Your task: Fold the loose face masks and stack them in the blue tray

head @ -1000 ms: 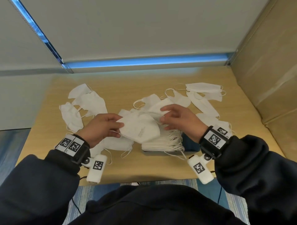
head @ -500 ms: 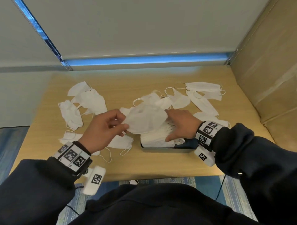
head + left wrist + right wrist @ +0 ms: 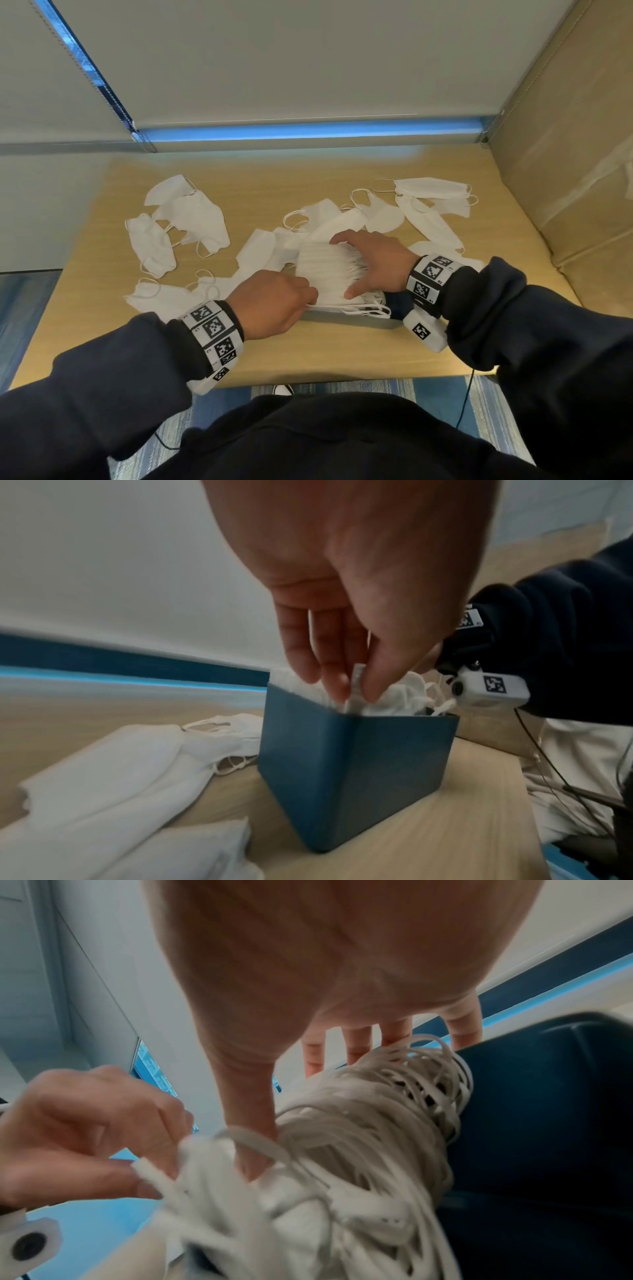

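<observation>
My left grip [image 3: 274, 301] pinches a folded mask [image 3: 354, 688] into the blue tray [image 3: 349, 775]; my right grip [image 3: 375, 260], fingers flat, presses the stack [image 3: 329, 274]. Many loose masks [image 3: 191, 219] remain.

Light wood-grain counter [image 3: 342, 349] filling the centre of the head view. Pale roller blinds [image 3: 274, 58] across the upper frame, with a strip of blue light [image 3: 308, 128] along their lower edge and a slanting blue gap [image 3: 85, 65] at upper left. Tan cardboard panel [image 3: 565, 144] standing at the right edge of the frame, beside the counter. Blue striped carpet [image 3: 376, 389] at lower centre, below the counter's near edge. Thin black cable [image 3: 467, 401] hanging at lower right.
</observation>
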Demonstrator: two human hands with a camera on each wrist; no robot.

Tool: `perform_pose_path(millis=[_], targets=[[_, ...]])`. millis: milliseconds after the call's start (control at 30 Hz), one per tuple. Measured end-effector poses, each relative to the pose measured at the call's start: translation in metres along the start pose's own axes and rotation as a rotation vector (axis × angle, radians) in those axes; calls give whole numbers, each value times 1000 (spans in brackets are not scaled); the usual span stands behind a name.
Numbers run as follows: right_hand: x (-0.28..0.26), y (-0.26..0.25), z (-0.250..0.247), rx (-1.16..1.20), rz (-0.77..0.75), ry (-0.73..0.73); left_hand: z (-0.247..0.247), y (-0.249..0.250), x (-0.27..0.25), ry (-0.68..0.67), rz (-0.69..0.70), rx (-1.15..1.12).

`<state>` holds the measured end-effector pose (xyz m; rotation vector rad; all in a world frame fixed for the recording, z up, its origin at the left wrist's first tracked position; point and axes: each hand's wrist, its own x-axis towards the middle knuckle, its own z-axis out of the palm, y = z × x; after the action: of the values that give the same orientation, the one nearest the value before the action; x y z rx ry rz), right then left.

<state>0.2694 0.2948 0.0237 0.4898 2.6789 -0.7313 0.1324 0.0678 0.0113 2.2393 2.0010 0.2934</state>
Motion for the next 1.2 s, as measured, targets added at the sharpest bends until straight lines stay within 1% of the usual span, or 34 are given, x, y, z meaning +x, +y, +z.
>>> perform_pose_path(millis=[67,133,233,300,333,400,467,533,600,633,667,700,767,833,867,967,1067,1200], targets=[[-2,0,2,20,14,2,-1,0,3,-12,-16,-13],[-5,-1,4,42,17,14,-1,3,8,15,-22,-30],[-11,0,5,94,12,44,7,0,10,36,-28,17],[-18,0,3,160,6,106,11,-1,6,20,-50,-4],[-22,1,2,222,7,165,10,-1,4,20,-79,-35],[-32,4,2,442,52,351,8,-4,-1,61,-151,-118],[-40,7,3,746,180,534,6,-9,-3,55,-254,-246],[-48,8,6,1119,310,599,4,-16,-5,71,-419,-440],[-56,4,11,1488,418,602,-1,-22,-8,153,-634,-687],[-59,2,14,1588,471,585,-4,-24,-9,183,-736,-826],[-61,-1,17,1615,516,538,-7,-24,-10,186,-822,-967],[-62,-4,22,1596,542,481,-8,-22,-10,158,-890,-1085],[-61,-8,30,1485,553,365,-4,-17,-9,55,-965,-1199],[-55,-9,34,1404,565,246,4,-10,-7,-41,-993,-1219],[-51,-7,35,1386,581,187,7,-7,-6,-68,-1002,-1227],[-43,-3,31,1436,629,54,10,-7,-1,-91,-1023,-1274],[-38,-2,28,1539,625,-14,5,-8,-1,-97,-1015,-1312],[-30,-8,33,1581,587,-66,6,-5,-1,-85,-1007,-1357]])
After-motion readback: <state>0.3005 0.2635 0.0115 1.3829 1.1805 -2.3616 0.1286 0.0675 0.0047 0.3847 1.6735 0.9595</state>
